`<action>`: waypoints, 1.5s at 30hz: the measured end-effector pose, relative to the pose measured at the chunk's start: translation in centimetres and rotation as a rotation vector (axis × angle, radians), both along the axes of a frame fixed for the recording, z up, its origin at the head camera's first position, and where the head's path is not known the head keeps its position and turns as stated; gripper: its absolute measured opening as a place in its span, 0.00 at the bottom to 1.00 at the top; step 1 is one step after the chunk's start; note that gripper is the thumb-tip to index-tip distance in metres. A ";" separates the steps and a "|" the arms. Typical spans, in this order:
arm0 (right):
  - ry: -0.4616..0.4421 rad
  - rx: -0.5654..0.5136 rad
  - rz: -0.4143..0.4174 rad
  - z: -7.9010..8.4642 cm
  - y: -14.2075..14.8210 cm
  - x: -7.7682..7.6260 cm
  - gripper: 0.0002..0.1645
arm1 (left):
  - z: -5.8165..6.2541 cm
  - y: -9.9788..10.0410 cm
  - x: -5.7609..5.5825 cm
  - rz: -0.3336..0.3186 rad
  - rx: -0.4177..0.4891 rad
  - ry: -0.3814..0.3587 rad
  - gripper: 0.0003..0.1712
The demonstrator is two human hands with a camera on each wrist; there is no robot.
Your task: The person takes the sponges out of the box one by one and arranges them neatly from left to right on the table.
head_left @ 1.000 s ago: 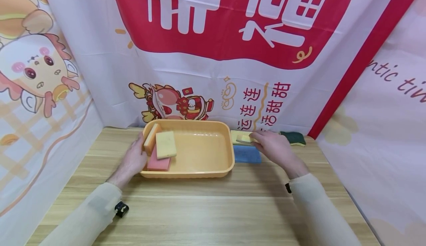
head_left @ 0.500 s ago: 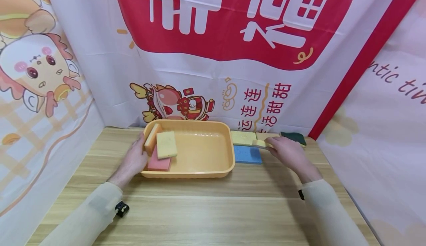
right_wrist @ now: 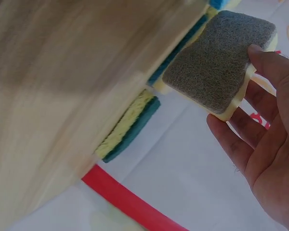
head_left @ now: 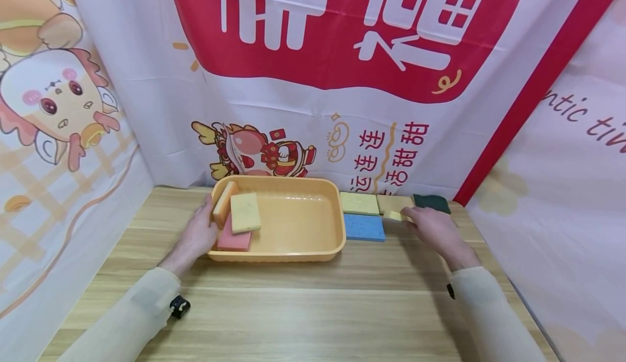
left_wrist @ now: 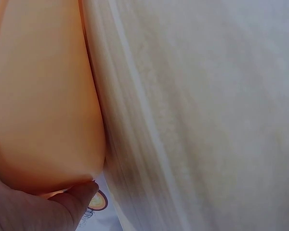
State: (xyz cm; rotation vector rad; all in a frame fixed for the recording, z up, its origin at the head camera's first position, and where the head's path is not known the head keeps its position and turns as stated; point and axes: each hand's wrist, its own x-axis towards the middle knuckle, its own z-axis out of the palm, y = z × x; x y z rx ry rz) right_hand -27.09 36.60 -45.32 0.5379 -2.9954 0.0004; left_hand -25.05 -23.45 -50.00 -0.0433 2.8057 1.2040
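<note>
My left hand (head_left: 198, 232) grips the left end of a pale orange plastic basin (head_left: 293, 223); its thumb (left_wrist: 79, 198) presses the wall in the left wrist view. My right hand (head_left: 436, 234) pinches a sponge (right_wrist: 221, 60) with a grey scouring face and a pale yellow back, between thumb and fingers. In the head view this sponge is held just in front of a tan sponge (head_left: 395, 203) in the back row. The tan one lies between a yellow sponge (head_left: 359, 203) and a dark green scouring sponge (head_left: 431, 203).
A blue sponge (head_left: 364, 228) lies right of the basin, in front of the yellow one. Inside the basin's left end are an orange sponge (head_left: 225, 204) on edge, a cream sponge (head_left: 245, 212) and a pink sponge (head_left: 233, 241). A printed cloth (head_left: 313, 106) hangs behind the wooden table (head_left: 313, 318).
My right hand has carried the grey-and-yellow sponge rightward, from over the yellow sponge to in front of the tan one. The left hand and the basin have stayed in place.
</note>
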 end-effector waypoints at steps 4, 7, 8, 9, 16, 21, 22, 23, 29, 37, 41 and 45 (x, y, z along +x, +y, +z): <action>-0.054 0.003 -0.046 -0.6 0.3 -0.2 0.18 | 0.1 0.0 0.0 0.002 0.005 -0.011 0.53; -0.070 0.016 -0.048 -1.2 0.3 -0.3 0.20 | 0.2 0.0 0.0 0.001 0.007 -0.012 0.53; -0.070 0.022 -0.041 -1.3 0.3 -0.3 0.21 | 0.2 0.0 0.0 0.000 0.006 -0.009 0.53; -0.064 0.030 -0.031 -1.4 0.3 -0.3 0.22 | 0.2 0.0 0.0 -0.001 0.008 -0.006 0.53; -0.019 0.058 0.011 -2.2 0.1 -0.4 0.24 | 0.1 0.0 0.0 -0.012 0.005 0.016 0.52; -0.012 0.044 0.034 -2.6 -0.1 -0.4 0.20 | 0.1 0.1 0.0 -0.016 0.000 0.025 0.51; -0.016 0.037 0.039 -2.7 -0.2 -0.4 0.20 | 0.1 0.1 0.0 -0.016 -0.001 0.025 0.51; -0.019 0.035 0.043 -2.7 -0.2 -0.4 0.18 | 0.1 0.1 0.0 -0.016 -0.002 0.024 0.51; -0.069 0.052 0.014 -2.3 -0.7 -0.3 0.17 | 0.2 0.1 0.0 -0.016 -0.003 0.025 0.53; -0.077 0.051 -0.001 -0.3 -3.5 -0.4 0.20 | 0.1 0.0 0.0 -0.016 0.006 0.026 0.53; -0.043 0.054 0.043 0.6 -5.9 -0.5 0.19 | 0.1 -0.1 0.0 -0.015 0.007 0.018 0.53; 0.002 0.042 0.101 1.3 -8.4 -0.4 0.18 | 0.0 -0.1 -0.1 -0.017 0.001 0.019 0.52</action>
